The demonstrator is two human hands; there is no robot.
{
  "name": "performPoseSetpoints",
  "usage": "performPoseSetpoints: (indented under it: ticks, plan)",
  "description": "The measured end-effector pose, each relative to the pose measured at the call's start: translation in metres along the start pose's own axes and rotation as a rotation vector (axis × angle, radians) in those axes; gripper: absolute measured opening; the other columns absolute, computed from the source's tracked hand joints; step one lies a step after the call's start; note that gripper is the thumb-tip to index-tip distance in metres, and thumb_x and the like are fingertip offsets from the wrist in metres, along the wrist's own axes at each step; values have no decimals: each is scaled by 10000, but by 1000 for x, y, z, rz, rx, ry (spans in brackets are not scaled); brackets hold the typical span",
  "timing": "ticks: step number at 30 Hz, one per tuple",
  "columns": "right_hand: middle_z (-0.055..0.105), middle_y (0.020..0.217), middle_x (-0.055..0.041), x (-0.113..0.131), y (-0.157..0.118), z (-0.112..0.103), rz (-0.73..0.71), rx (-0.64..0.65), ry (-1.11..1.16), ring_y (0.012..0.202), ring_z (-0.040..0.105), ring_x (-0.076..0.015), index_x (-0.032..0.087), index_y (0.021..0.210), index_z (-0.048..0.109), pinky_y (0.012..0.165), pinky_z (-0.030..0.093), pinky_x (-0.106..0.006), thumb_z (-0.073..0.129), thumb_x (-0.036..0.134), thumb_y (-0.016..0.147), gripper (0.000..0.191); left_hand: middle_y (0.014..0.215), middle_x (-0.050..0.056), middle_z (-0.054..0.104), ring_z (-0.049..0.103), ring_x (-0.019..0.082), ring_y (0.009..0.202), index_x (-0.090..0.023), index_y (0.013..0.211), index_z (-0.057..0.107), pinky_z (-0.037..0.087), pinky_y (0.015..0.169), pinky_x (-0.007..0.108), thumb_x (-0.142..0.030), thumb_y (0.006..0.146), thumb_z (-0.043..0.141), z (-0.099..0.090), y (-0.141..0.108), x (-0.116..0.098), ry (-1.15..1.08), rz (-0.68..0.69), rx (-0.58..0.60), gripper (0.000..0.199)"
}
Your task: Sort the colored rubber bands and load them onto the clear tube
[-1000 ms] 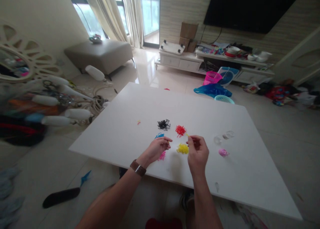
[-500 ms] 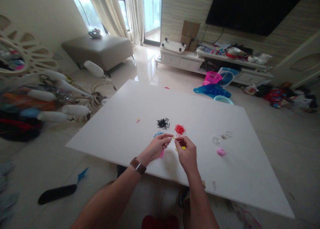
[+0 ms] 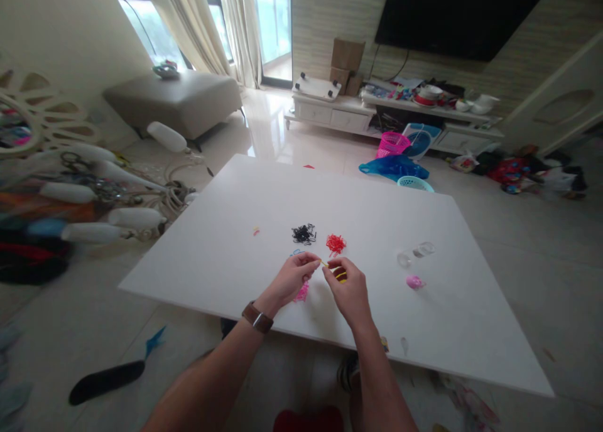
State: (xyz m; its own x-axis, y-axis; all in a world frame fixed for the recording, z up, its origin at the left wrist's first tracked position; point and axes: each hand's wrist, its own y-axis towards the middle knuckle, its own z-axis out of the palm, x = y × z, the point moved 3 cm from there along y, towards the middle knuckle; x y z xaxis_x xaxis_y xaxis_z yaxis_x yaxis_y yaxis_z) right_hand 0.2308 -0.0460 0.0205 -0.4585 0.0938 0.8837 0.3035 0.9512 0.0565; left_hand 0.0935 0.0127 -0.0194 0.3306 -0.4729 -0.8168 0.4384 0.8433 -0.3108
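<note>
Above the white table [image 3: 207, 225], my left hand [image 3: 296, 275] and my right hand [image 3: 347, 287] pinch a small yellow rubber band [image 3: 324, 264] between them, one at each end. Just beyond lie a pile of black rubber bands [image 3: 304, 233] and a pile of red ones [image 3: 336, 244]. Pink rubber bands [image 3: 301, 292] show beside my left hand, which partly covers them. A few blue bands [image 3: 297, 253] peek out behind its fingers. More yellow bands [image 3: 342, 277] lie under my right hand, mostly hidden by it.
On the table's right are a clear container [image 3: 424, 250], a clear round piece [image 3: 404, 259] and a pink object [image 3: 415, 282]. Small coloured bits [image 3: 256, 231] lie to the left. A lamp with white shades [image 3: 136, 217] stands past the left edge. Baskets [image 3: 392, 144] sit on the floor beyond.
The view has shifted slightly. Both hands stay close together with the yellow rubber band between their fingertips; my right fingers have spread a little above the yellow bands.
</note>
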Motion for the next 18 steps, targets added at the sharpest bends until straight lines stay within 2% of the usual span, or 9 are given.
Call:
performPoseSetpoints:
  ticks: [4,9,13,18]
  plan:
    - [681,758,-21,2,0,0,-28,11,-8,687,634,-163,200,789,647,636,489,-274,590,349,898,194,688,-23,554,405,58,587,-134,827,708,269,549,222,-317,677,857,0,0,0,6,-7,-3,280]
    - [673,727,-13,0,1,0,-25,11,-23,655,617,-159,203,767,643,620,468,-271,574,334,904,201,667,-22,535,392,67,583,-137,813,708,266,544,226,-324,673,856,0,1,2,21,-7,5,276]
    - [676,745,-14,0,1,0,-30,15,-27,659,612,-159,207,761,650,633,470,-273,581,320,895,188,633,-25,515,361,71,561,-141,774,698,244,529,239,-358,681,848,0,1,1,64,4,-12,279]
    - [654,816,-25,9,-2,-1,-122,-2,-42,688,592,-153,212,763,665,654,477,-276,585,258,883,151,652,-20,533,355,69,560,-137,727,678,249,537,245,-359,672,844,1,0,-3,81,29,-20,282]
